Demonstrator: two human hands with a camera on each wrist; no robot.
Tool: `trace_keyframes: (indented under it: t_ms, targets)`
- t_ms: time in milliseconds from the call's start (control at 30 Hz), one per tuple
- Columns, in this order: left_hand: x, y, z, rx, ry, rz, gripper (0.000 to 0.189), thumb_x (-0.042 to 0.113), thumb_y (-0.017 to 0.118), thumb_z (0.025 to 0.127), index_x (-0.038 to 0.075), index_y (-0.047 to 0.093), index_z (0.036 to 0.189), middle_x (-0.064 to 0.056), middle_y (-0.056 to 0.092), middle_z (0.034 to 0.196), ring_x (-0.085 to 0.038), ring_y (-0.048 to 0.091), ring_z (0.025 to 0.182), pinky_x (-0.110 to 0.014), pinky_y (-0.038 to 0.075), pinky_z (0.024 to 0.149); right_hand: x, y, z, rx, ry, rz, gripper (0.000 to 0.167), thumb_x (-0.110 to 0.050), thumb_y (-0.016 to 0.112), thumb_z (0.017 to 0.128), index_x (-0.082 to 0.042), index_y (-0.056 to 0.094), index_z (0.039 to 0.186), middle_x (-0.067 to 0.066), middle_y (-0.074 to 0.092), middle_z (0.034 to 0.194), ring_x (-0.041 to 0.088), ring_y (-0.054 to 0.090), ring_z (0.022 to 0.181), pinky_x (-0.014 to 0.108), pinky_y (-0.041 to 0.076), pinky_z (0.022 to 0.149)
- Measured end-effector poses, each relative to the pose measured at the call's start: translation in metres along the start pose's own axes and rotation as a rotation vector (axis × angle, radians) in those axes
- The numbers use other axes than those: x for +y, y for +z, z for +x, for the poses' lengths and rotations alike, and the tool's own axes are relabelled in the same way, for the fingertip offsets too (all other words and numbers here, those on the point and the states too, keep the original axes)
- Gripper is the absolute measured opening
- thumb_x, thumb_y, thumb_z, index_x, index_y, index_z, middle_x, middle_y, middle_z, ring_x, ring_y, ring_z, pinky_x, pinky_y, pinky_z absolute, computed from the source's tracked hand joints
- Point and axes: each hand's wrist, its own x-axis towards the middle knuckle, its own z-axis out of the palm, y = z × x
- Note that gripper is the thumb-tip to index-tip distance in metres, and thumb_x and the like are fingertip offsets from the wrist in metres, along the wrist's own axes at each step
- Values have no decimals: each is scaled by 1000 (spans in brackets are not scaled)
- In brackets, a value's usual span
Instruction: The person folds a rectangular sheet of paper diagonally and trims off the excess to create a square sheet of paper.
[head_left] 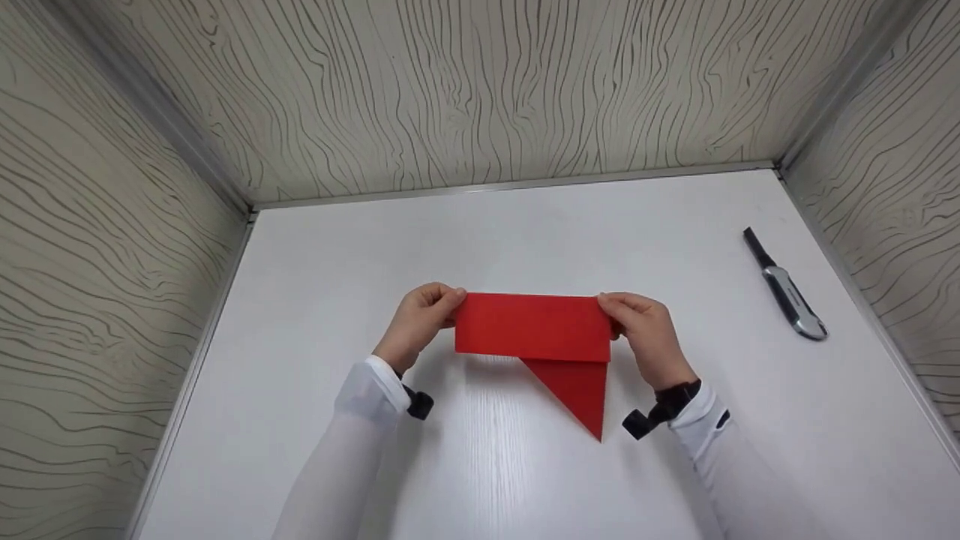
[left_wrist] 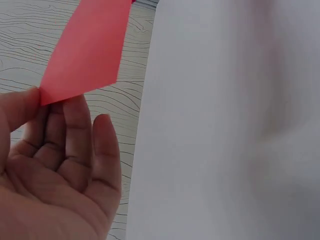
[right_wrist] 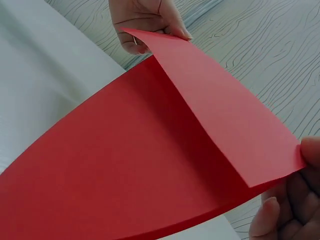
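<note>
A sheet of red paper point(head_left: 534, 327) is held up over the white table, its upper part folded over into a rectangular strip. Below the strip hangs a red triangular point point(head_left: 581, 394). My left hand point(head_left: 422, 319) pinches the strip's upper left corner between thumb and fingers; in the left wrist view the thumb presses the corner while the other fingers spread below. The upper right corner is pinched by my right hand point(head_left: 646, 330). From the right wrist view, the folded flap point(right_wrist: 220, 110) stands a little away from the larger sheet point(right_wrist: 115, 160) behind it.
At the right of the white table point(head_left: 337, 262) lies a grey and black long-nosed lighter point(head_left: 787, 289). Wood-grain panels point(head_left: 465, 90) rise at the back and both sides, with a metal strip point(head_left: 517, 185) along the back edge.
</note>
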Motion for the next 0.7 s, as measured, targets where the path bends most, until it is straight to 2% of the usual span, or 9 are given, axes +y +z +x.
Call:
trace_keyframes:
  t_ms: [167,267,433,700]
  targets:
    - [-16,3,5,51,-70,-22,27,31,69,99,5,68,102,-10,70,100,-25,69,94,-39,57,90,10,2,4,21,56,-24,32,-29,70,99,0,76,112,5,69,83,22,56,77,29,48,64]
    - [-28,4,8,90,-116,-8,28,32,70,98,5,67,103,-10,69,100,-26,68,94,-38,58,89,16,2,8,-8,102,-57,31,-29,72,98,0,75,111,5,70,86,20,61,79,26,48,64]
    - [-47,5,11,132,-174,74,28,33,68,100,6,68,105,-10,67,102,-26,66,94,-36,58,87,29,4,14,-67,145,-162,28,-26,71,98,0,74,108,5,71,90,22,64,80,29,49,66]
    - [-65,9,14,167,-195,208,25,34,66,100,9,67,107,-8,65,96,-22,62,85,-31,54,72,50,11,21,-29,133,-347,23,-26,71,96,-5,77,104,7,71,96,25,61,89,32,51,75]
